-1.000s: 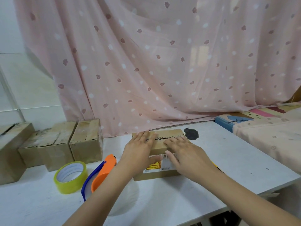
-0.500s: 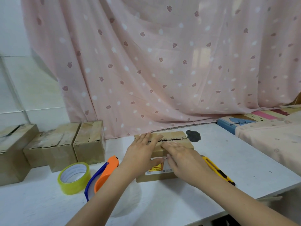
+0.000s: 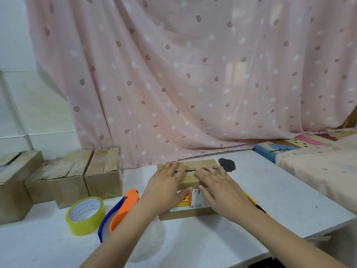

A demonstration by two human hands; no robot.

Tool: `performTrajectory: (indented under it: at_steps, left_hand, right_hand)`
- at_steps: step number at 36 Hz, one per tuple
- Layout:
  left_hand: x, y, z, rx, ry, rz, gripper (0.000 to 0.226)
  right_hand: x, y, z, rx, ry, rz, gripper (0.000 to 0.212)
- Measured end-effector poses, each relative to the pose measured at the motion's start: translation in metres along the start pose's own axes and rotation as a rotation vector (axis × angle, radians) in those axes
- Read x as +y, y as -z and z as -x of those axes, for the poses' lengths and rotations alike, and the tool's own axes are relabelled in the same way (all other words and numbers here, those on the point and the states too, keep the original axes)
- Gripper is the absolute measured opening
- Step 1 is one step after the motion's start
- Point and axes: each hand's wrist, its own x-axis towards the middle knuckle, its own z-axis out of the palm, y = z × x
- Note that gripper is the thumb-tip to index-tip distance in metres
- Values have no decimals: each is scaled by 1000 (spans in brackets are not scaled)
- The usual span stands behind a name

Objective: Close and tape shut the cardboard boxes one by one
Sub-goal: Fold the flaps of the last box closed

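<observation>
1. We see a small cardboard box (image 3: 190, 180) lying on the white table (image 3: 270, 192), near its far edge and just in front of the pink spotted curtain (image 3: 183, 78); its top flaps are folded down, with a jagged dark seam running across the top; a printed shipping label (image 3: 193, 200) covers part of its near side.
2. Our left hand (image 3: 166, 186) lies flat on the left half of the box top, fingers straight and spread, thumb pointing toward the label; it presses rather than grips.
3. Our right hand (image 3: 218, 188) lies flat on the right half in the same manner, fingers extended over the seam, thumb close to the left thumb.
4. Left of the box stand an orange and blue tape dispenser (image 3: 119, 211) and, just beside it, a roll of yellowish clear tape (image 3: 85, 214) set on edge.
5. A yellow utility knife (image 3: 255, 205) shows partly behind the right wrist.
6. Three closed cardboard boxes (image 3: 77, 176) sit in a row at the far left, touching one another; a dark patch (image 3: 227, 164) marks the table just beyond the box.
</observation>
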Motion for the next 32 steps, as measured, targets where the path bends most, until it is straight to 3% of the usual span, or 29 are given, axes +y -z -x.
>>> performTrajectory:
  at_steps: [3,9,13,15,18,25,29,32]
  left_hand:
    - [0,2,0,-10,2,9,96]
    - [1,1,-2,-39,23,-36,96]
    - [3,-1,-1,1,55,-66,83]
    - [3,-3,1,55,30,-66,74]
    - [2,-4,1,81,0,-48,77]
    - [3,-2,4,132,-21,12,74]
    - [6,2,5,108,11,42,75]
    - [6,4,7,89,39,67,69]
  right_hand:
    - [4,8,-2,-15,-13,-61,43]
    - [2,4,-17,-55,118,36,42]
    - [-4,-17,-26,-102,79,126,73]
    - [-3,-27,-24,-95,73,71,73]
    - [-1,-29,-21,-21,51,1,69]
    - [1,-21,-22,-19,-6,-135,54]
    - [-5,-10,-21,-67,-21,-109,50]
    - [-15,-3,-20,-94,-42,-57,58]
